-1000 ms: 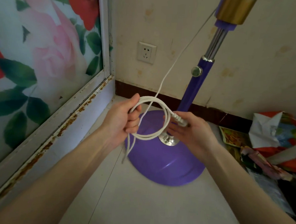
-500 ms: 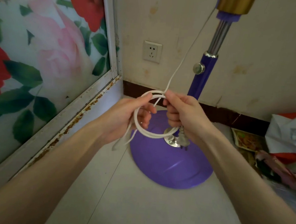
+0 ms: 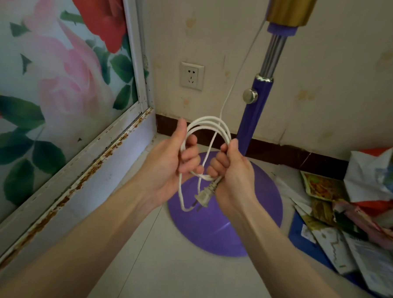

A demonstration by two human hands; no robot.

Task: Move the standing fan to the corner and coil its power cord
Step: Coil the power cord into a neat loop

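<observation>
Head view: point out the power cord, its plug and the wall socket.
power cord point(image 3: 208, 121), head view, top arc of the coiled loops.
plug point(image 3: 203, 196), head view, middle of the plug body, above the prongs.
wall socket point(image 3: 192, 75), head view, centre of the faceplate.

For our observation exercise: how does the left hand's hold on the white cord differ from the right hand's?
The left hand grips the coiled white cord on its left, thumb raised; the right hand grips its right side in a fist. The plug sticks out below the right hand; a slack loop hangs below the left. Both hold the same cord over the fan base.
</observation>
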